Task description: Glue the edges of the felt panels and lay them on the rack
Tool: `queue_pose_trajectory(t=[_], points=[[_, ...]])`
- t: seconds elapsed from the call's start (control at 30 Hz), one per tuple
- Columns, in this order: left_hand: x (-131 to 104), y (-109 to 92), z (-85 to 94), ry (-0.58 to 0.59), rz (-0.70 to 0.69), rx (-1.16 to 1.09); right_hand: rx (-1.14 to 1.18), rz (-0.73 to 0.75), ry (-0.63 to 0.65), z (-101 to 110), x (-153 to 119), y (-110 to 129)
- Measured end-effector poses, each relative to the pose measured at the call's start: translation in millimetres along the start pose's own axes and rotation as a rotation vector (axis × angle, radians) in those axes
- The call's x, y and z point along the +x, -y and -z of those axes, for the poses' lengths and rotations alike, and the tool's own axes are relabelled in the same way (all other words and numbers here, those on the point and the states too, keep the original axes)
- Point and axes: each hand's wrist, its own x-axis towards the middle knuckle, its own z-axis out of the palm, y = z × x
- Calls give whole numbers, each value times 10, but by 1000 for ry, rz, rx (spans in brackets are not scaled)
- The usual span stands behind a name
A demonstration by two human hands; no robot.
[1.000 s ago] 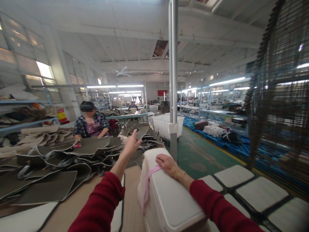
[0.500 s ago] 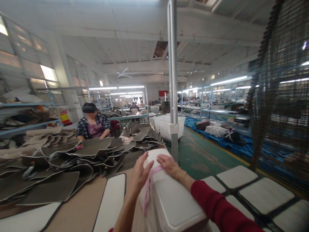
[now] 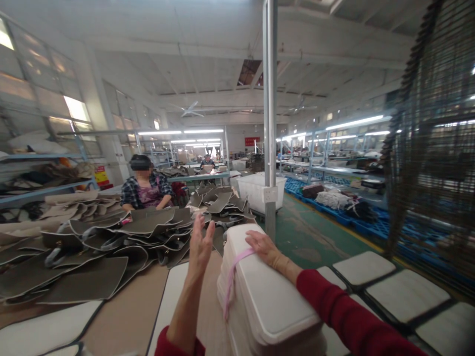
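Note:
A tall stack of white rounded panels [image 3: 278, 291] stands at the table's right edge, with a pink strip [image 3: 230, 284] around it. My right hand [image 3: 262, 247] rests on top of the stack near its far end, fingers spread over the strip's upper end. Raised in the air left of the stack is my left hand [image 3: 201, 244], its fingers apart and nothing in it. Beneath my left forearm a white panel with a dark edge [image 3: 168, 296] lies on the brown tabletop [image 3: 128, 301].
Dark grey-brown cut pieces [image 3: 89, 277] are heaped at the left. A person [image 3: 146, 188] sits behind them. A metal post [image 3: 270, 148] rises beyond the stack, beside a white bin [image 3: 248, 193]. More white panels [image 3: 406, 294] lie at the right.
My left hand has moved left, away from the stack and the pink strip. My right hand remains on top. The view has shifted slightly.

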Motion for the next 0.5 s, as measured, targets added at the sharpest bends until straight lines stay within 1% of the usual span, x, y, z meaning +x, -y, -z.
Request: queue_pose_trajectory(t=[0.03,0.07,0.1,0.17,0.2,0.27,0.3,0.37,0.43,0.5], points=[[-137,53,0,4,60,-2,12,-25,-12,29,-13,-2],[-328,150,-3,-2,137,0,24,-48,-21,68,-34,-8],[-552,284,-5,22,229,2,35,-71,-29,114,-64,-19],[-1010,625,-9,49,508,32,53,-125,-42,217,-152,-64],[-1208,808,-12,50,601,40,61,-162,-45,267,-206,-100],[-1496,1141,-28,24,718,61,86,-261,-39,347,-311,-198],[-1587,1277,-39,30,754,59,105,-313,-23,374,-354,-254],[-1698,1476,-66,49,823,39,155,-389,31,401,-408,-360],[-1765,1594,-95,93,895,-4,211,-417,84,400,-427,-438],[-1827,1665,-123,137,953,-40,261,-420,112,385,-425,-482]])
